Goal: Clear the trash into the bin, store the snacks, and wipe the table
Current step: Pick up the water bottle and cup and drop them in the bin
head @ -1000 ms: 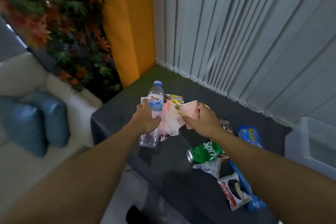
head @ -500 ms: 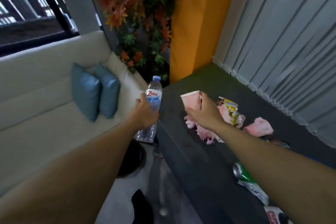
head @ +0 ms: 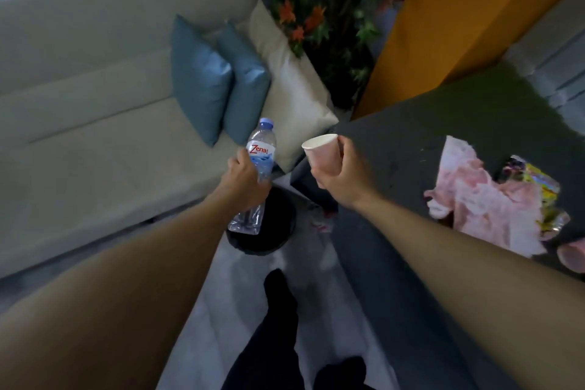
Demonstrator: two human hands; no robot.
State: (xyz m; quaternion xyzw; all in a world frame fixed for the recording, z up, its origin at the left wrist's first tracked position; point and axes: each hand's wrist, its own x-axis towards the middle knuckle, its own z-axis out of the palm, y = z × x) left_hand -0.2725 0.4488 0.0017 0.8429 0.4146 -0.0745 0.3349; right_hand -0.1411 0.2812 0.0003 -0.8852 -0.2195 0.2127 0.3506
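My left hand (head: 242, 182) grips a clear plastic water bottle (head: 260, 149) with a blue cap, held upright over a black round bin (head: 272, 231) on the floor. My right hand (head: 342, 172) holds a pink paper cup (head: 323, 152), open end up, just past the left edge of the dark table (head: 411, 149). On the table lie a crumpled pink cloth (head: 481, 196), a colourful snack wrapper (head: 538, 184) and a second pink cup (head: 573, 255) on its side at the right edge.
A cream sofa (head: 95, 123) with two blue cushions (head: 218, 85) stands left of the bin. A plant with orange leaves (head: 319, 9) and an orange wall panel (head: 443, 16) are behind. My dark-trousered legs (head: 278, 336) stand on the pale floor beside the table.
Both hands have swung left off the table with the bottle and cup. The bottle now hangs over the bin, and the view has turned left and down.
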